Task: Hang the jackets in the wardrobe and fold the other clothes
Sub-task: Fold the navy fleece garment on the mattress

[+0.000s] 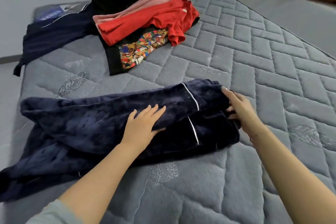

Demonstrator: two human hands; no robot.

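Pressing plush navy garment (pixel 94 123) flat, left hand (pixel 143 123); right hand (pixel 240 109) gripping its edge

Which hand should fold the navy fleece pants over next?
Probably the right hand: it already grips the end of the navy fleece pants, while the left hand lies flat on the middle, pinning them.

navy fleece garment (pixel 101 123) half-folded on mattress (pixel 254 78)

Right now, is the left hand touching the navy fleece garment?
Touching. The head view shows the left hand lying flat, fingers straight, on top of the navy fleece garment.
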